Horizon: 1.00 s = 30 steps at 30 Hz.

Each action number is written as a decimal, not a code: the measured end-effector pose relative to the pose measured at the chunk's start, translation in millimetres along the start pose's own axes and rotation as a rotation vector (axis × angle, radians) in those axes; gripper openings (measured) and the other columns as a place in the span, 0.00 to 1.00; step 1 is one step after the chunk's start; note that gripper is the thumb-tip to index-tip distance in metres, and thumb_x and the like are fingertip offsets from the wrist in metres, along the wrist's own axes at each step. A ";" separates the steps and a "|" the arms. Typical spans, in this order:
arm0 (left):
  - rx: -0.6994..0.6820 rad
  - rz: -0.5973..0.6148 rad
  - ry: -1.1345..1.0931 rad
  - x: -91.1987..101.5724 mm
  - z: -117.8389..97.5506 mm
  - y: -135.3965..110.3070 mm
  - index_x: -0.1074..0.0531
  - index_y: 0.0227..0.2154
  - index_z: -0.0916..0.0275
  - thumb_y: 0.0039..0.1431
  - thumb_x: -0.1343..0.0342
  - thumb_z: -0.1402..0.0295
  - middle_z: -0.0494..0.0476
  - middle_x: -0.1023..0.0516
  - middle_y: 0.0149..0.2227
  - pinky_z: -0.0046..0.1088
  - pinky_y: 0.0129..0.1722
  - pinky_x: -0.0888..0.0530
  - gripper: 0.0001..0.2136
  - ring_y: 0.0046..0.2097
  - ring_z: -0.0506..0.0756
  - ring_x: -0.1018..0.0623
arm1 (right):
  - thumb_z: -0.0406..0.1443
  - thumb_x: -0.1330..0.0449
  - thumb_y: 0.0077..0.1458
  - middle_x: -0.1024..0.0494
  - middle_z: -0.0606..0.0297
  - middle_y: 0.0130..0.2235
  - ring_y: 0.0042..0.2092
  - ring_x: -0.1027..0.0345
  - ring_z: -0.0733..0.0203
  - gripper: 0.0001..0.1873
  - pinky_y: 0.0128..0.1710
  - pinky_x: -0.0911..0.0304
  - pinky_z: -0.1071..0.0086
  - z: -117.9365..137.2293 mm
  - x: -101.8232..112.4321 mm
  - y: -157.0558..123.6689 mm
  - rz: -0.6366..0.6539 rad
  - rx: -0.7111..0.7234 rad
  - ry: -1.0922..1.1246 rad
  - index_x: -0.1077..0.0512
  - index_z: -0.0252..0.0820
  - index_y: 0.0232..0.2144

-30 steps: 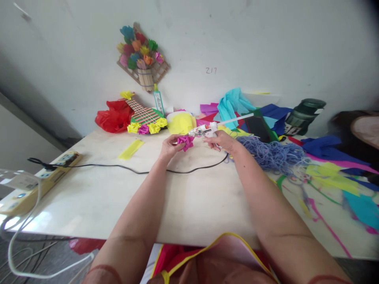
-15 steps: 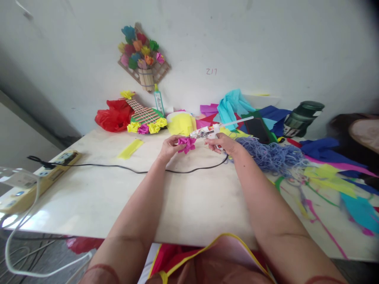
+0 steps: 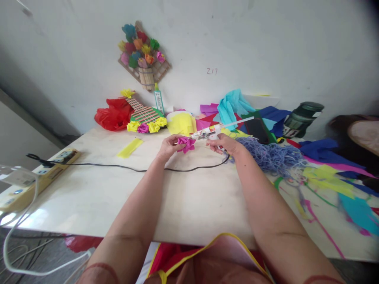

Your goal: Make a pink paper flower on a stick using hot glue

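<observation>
Between the fingertips of my left hand is a magenta paper flower, held above the table. My right hand grips the white handle of a hot glue gun, with its nozzle pointing left, right by the flower's upper edge. Whether nozzle and petals touch, I cannot tell. A clear glue stick juts out of the gun's back end toward the upper right. From the gun a black cord runs left across the table to a power strip.
A yellow paper strip lies left of my hands. Behind stand a flower-trimmed stick craft and a red plastic bag. To the right are tangled blue-purple strands, a phone, a dark green bottle and coloured paper scraps.
Both hands stay almost in place with the flower and the glue gun. The gun has shifted very slightly, and the view has moved a little.
</observation>
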State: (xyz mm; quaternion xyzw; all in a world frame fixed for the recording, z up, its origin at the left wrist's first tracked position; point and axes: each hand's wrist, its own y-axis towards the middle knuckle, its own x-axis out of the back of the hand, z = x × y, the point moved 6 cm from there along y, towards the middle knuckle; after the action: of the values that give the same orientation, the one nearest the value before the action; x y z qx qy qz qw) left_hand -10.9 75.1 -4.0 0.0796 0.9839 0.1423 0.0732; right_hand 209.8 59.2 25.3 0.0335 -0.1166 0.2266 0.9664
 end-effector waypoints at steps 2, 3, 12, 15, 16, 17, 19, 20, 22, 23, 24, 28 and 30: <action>-0.016 0.004 0.028 -1.1 -3.5 -1.3 0.21 0.34 0.64 0.33 0.28 0.68 0.57 0.18 0.32 0.29 0.33 0.26 0.20 0.33 0.55 0.21 | 0.48 0.33 0.41 0.31 0.67 0.17 0.14 0.46 0.73 0.21 0.14 0.52 0.73 1.1 0.4 -0.9 0.009 -0.002 -0.027 0.30 0.36 0.18; -0.027 0.007 0.041 -1.8 -5.5 -2.0 0.20 0.34 0.64 0.34 0.28 0.68 0.57 0.18 0.33 0.29 0.34 0.26 0.19 0.34 0.55 0.21 | 0.48 0.33 0.42 0.31 0.67 0.17 0.14 0.46 0.73 0.21 0.14 0.52 0.73 1.6 1.0 -1.0 0.008 -0.001 -0.042 0.31 0.37 0.17; -0.048 -0.032 0.078 -2.1 -11.6 -3.0 0.20 0.34 0.64 0.35 0.30 0.68 0.57 0.18 0.33 0.29 0.35 0.26 0.18 0.35 0.55 0.21 | 0.47 0.31 0.40 0.32 0.69 0.16 0.15 0.46 0.72 0.20 0.14 0.51 0.74 6.7 6.8 4.5 -0.076 0.064 -0.173 0.32 0.38 0.17; -0.057 -0.066 0.074 1.1 -9.2 -1.4 0.21 0.34 0.64 0.34 0.29 0.68 0.57 0.17 0.33 0.29 0.35 0.26 0.18 0.34 0.54 0.21 | 0.46 0.31 0.40 0.32 0.69 0.16 0.15 0.46 0.72 0.19 0.14 0.51 0.74 11.1 5.9 3.9 -0.133 0.052 -0.245 0.32 0.38 0.19; -0.062 -0.079 0.077 2.3 -8.4 -1.0 0.21 0.34 0.64 0.34 0.29 0.67 0.57 0.17 0.33 0.29 0.35 0.26 0.19 0.34 0.54 0.21 | 0.46 0.31 0.40 0.32 0.69 0.16 0.15 0.46 0.72 0.18 0.15 0.51 0.74 12.7 5.2 3.4 -0.148 0.049 -0.264 0.32 0.38 0.19; -0.067 -0.089 0.081 3.4 -7.7 -0.5 0.21 0.34 0.64 0.34 0.29 0.67 0.57 0.17 0.33 0.29 0.35 0.26 0.19 0.34 0.54 0.21 | 0.45 0.32 0.40 0.32 0.70 0.16 0.15 0.46 0.72 0.18 0.15 0.51 0.73 14.3 4.3 2.8 -0.162 0.049 -0.280 0.32 0.39 0.20; -0.077 -0.098 0.085 4.5 -6.6 0.1 0.21 0.34 0.64 0.34 0.29 0.67 0.57 0.18 0.33 0.29 0.34 0.26 0.19 0.33 0.53 0.21 | 0.46 0.32 0.41 0.32 0.70 0.17 0.16 0.47 0.71 0.17 0.15 0.51 0.73 17.2 2.5 2.0 -0.184 0.054 -0.304 0.31 0.39 0.22; -0.082 -0.099 0.084 4.7 -6.4 0.2 0.21 0.35 0.64 0.34 0.29 0.67 0.57 0.18 0.33 0.28 0.34 0.26 0.19 0.33 0.53 0.21 | 0.46 0.33 0.41 0.33 0.71 0.17 0.17 0.46 0.71 0.17 0.16 0.51 0.73 18.4 1.7 1.7 -0.192 0.059 -0.313 0.31 0.39 0.23; -0.091 -0.099 0.082 4.6 -6.6 0.2 0.21 0.35 0.64 0.35 0.28 0.67 0.57 0.18 0.33 0.28 0.34 0.26 0.19 0.33 0.53 0.21 | 0.46 0.33 0.40 0.33 0.71 0.18 0.19 0.43 0.69 0.17 0.19 0.49 0.72 20.5 0.5 1.7 -0.206 0.078 -0.328 0.30 0.40 0.24; -0.094 -0.099 0.082 4.5 -6.9 0.0 0.20 0.35 0.64 0.35 0.28 0.66 0.57 0.18 0.33 0.28 0.34 0.26 0.19 0.33 0.53 0.21 | 0.46 0.33 0.40 0.33 0.71 0.18 0.21 0.41 0.67 0.17 0.20 0.47 0.72 21.3 0.3 1.9 -0.213 0.092 -0.333 0.29 0.39 0.24; -0.097 -0.099 0.082 4.4 -7.2 -0.1 0.20 0.35 0.64 0.35 0.28 0.66 0.57 0.18 0.33 0.28 0.33 0.26 0.19 0.33 0.53 0.21 | 0.46 0.33 0.39 0.33 0.70 0.19 0.23 0.39 0.66 0.17 0.22 0.46 0.71 21.9 0.2 2.2 -0.218 0.108 -0.337 0.29 0.39 0.25; -0.100 -0.105 0.074 4.2 -8.3 -0.5 0.20 0.34 0.64 0.34 0.28 0.66 0.57 0.18 0.33 0.27 0.32 0.26 0.19 0.32 0.53 0.21 | 0.46 0.33 0.39 0.32 0.68 0.21 0.29 0.35 0.60 0.18 0.25 0.43 0.70 20.5 1.6 4.5 -0.229 0.162 -0.353 0.26 0.39 0.29; -0.101 -0.111 0.068 4.2 -8.8 -0.6 0.21 0.34 0.64 0.34 0.28 0.66 0.57 0.18 0.32 0.27 0.32 0.26 0.19 0.32 0.53 0.21 | 0.47 0.34 0.39 0.32 0.68 0.21 0.29 0.35 0.60 0.19 0.26 0.43 0.70 17.9 2.6 5.7 -0.230 0.167 -0.358 0.25 0.39 0.29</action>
State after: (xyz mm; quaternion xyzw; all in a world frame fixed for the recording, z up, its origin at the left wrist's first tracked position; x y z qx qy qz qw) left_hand -16.5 73.0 3.6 0.0161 0.9803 0.1898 0.0513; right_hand 205.7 63.3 43.3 0.1660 -0.2624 0.1143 0.9437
